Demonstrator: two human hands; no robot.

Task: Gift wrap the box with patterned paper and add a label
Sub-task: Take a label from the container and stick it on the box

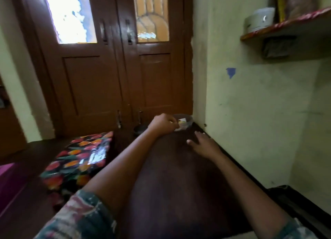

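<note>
Dark brown wood across the middle: a table (170, 185) running away to a pale yellow-green wall (250, 113) and a brown double door (111, 77) with glass panes up top.

On the left part of the table, the box (84, 154), lying flat and already covered in glossy black paper (71, 169) printed with red and orange tulip-like shapes, with glare streaked over its top. Well apart from both hands.

Stretched across from the lower left, the left hand (163, 125), knuckles up, fingers curled, at the near rim of a small clear container (187, 120) set in the far right corner of the table, just beside the wall. Inside the container, something small, pale and yellowish (181, 121), too blurred to name. Pinching a piece of it or merely touching the rim: impossible to tell through the blur.

Nearer the camera, the right hand (204, 144), palm down on the bare wood close to the wall edge, fingers straight and spread, holding nothing, near the container but not touching it.

Patterned sleeves (80, 219) on both arms at the bottom edge. High on the right, a shelf (286, 29) with a grey round tin (258, 20) standing on it. On the wall below, a small blue mark (231, 72)
</note>
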